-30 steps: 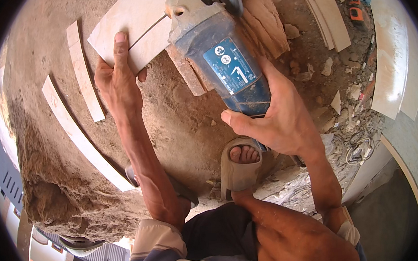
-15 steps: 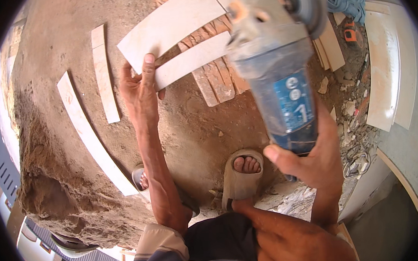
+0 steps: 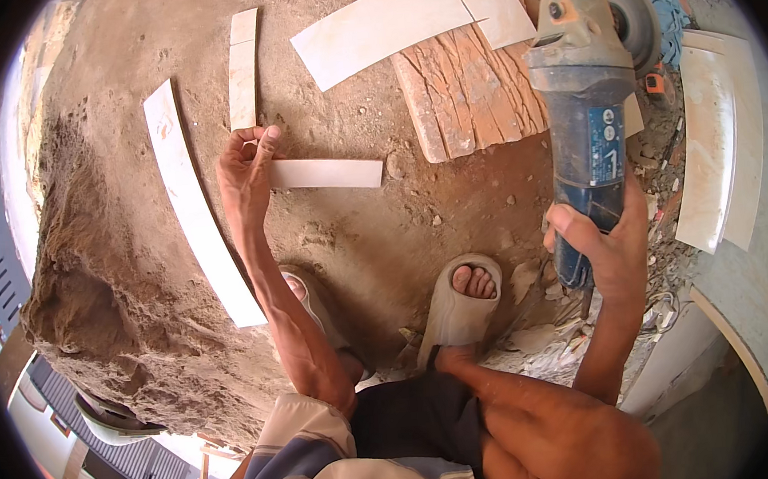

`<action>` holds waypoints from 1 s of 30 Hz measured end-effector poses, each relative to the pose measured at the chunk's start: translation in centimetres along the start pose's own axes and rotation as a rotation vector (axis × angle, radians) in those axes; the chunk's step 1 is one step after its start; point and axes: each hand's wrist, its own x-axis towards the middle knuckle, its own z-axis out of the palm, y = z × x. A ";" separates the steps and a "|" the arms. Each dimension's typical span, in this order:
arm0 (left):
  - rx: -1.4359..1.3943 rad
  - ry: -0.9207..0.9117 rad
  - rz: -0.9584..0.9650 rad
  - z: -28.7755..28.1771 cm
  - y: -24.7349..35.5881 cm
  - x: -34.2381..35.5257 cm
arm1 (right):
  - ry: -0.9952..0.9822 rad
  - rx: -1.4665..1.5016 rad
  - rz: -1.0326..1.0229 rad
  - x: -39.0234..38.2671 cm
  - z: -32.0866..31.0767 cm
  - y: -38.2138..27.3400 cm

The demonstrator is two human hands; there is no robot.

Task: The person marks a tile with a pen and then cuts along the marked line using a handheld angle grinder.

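My left hand [image 3: 248, 173] is closed at the end of a short, narrow tile strip [image 3: 330, 173], which points right, low over the dirt. In my right hand [image 3: 612, 246] is an angle grinder [image 3: 585, 127], gripped round its blue body with the disc [image 3: 634, 19] at the far end. The disc is raised, apart from any tile. A wide cream tile piece [image 3: 378, 26] lies partly on a rough orange-brown slab [image 3: 472, 100], and a second tile piece [image 3: 492, 5] adjoins it on the right.
On the dirt at left lie a long tile strip [image 3: 200, 217] and a shorter strip [image 3: 244, 71]. Larger tile sheets [image 3: 707, 146] stand at right, near an orange tape measure [image 3: 654, 83] and a blue cloth [image 3: 671, 19]. Rubble and my sandalled feet [image 3: 460, 310] are close by.
My left hand has drawn the narrow strip away from the wide tile piece, toward me. The grinder has moved right, off the slab. The head view has shifted too.
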 end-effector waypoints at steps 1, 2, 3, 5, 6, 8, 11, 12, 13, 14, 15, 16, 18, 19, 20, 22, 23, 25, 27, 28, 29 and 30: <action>0.047 0.019 0.010 0.0 -0.1 -0.1 | -0.007 -0.006 -0.031 0.0 0.3 0.2; 0.095 0.039 0.020 0.0 -0.1 -0.3 | -0.015 -0.011 -0.063 -0.1 0.8 0.5; 0.145 0.063 0.028 -0.1 0.0 -0.5 | -0.031 -0.010 -0.067 -0.1 1.2 0.6; 0.341 0.131 0.122 0.1 0.5 -0.8 | -0.058 -0.004 -0.083 -0.2 1.9 0.8; 0.432 0.158 0.169 0.5 0.5 -1.0 | -0.064 0.003 -0.084 -0.4 2.1 1.0; 0.726 0.380 0.438 1.1 0.3 -1.8 | -0.064 -0.028 -0.097 -0.7 2.1 1.0; 0.315 0.352 0.160 3.1 4.9 -5.5 | -0.068 -0.030 -0.113 -0.9 2.9 0.9; 0.018 0.215 0.147 4.9 6.8 -6.8 | -0.070 -0.019 -0.113 -0.9 3.2 1.0; -0.072 0.000 0.038 6.2 9.3 -8.2 | -0.067 -0.017 -0.132 -0.9 3.4 1.2; -0.347 -0.215 0.052 7.2 10.9 -9.4 | -0.081 -0.003 -0.156 -0.8 4.0 1.3; -0.504 -0.341 0.000 8.6 12.1 -10.6 | -0.080 -0.012 -0.160 -0.8 4.3 1.2; -0.664 -0.477 -0.052 10.0 13.1 -11.6 | -0.074 -0.027 -0.164 -0.9 4.4 1.1; -0.826 -0.545 -0.079 11.7 14.4 -12.8 | -0.058 -0.043 -0.190 -1.1 4.6 1.1; -0.905 -0.579 -0.093 12.3 14.8 -13.4 | -0.049 -0.049 -0.203 -1.0 4.7 1.3; -0.969 -0.563 -0.147 12.7 15.2 -13.8 | -0.042 -0.110 -0.283 -0.9 4.7 1.5; -1.011 -0.634 -0.230 13.1 15.1 -14.2 | -0.028 -0.104 -0.289 -1.1 4.3 2.1; -1.028 -0.675 -0.274 13.1 15.1 -14.4 | -0.017 -0.100 -0.290 -1.2 4.1 2.3; -1.004 -0.684 -0.301 13.1 15.3 -14.9 | 0.006 -0.137 -0.230 -1.4 4.0 2.5; -0.985 -0.723 -0.307 13.8 14.9 -15.3 | 0.063 -0.163 -0.211 -1.5 3.7 3.3; -1.001 -0.764 -0.328 13.8 14.7 -15.6 | 0.067 -0.159 -0.214 -1.5 3.4 3.8; -0.980 -0.790 -0.329 14.2 15.0 -15.9 | 0.095 -0.137 -0.210 -1.9 3.0 4.0; -0.952 -0.804 -0.330 14.4 15.2 -16.1 | 0.113 -0.109 -0.207 -2.1 2.8 4.2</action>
